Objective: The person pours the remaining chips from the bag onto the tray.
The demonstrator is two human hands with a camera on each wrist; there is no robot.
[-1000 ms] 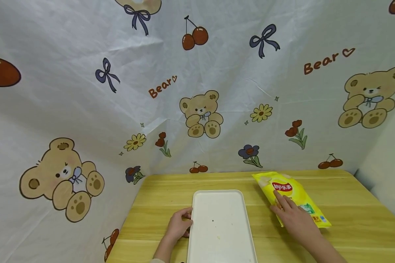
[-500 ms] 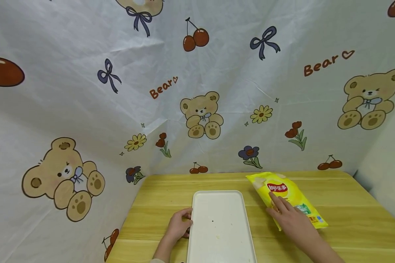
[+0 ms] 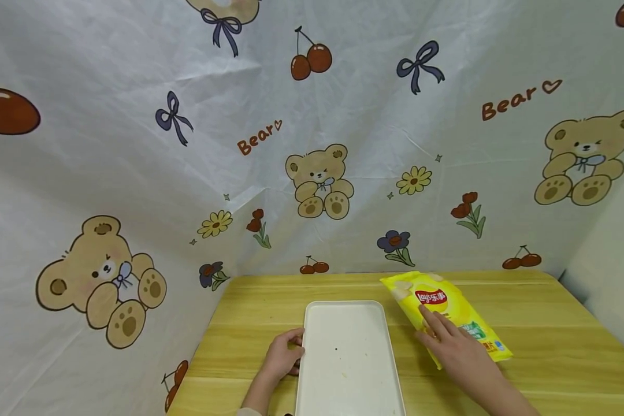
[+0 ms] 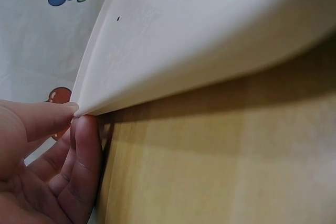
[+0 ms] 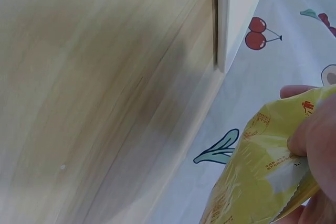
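A yellow bag of Lay's chips [image 3: 460, 312] lies slanted in my right hand [image 3: 463, 358], to the right of a tray. In the right wrist view the thumb presses on the bag's printed side [image 5: 260, 153] and fingers show beyond it. My left hand [image 3: 282, 357] holds the left edge of the white rectangular tray [image 3: 351, 329]. Seen from the left wrist, thumb and forefinger pinch its rim [image 4: 86, 93]. Nothing lies on the tray but a dark speck and a few pale crumbs. Its near end runs out of the head view.
Both hands work over a wood-grain table [image 3: 260, 300]. Behind and to the left hangs a white cloth [image 3: 369, 127] printed with bears, bows, flowers and cherries. A pale wall surface [image 3: 611, 254] stands at the far right.
My right hand and the chip bag have moved left, closer to the tray. The left hand and the tray have stayed in place.
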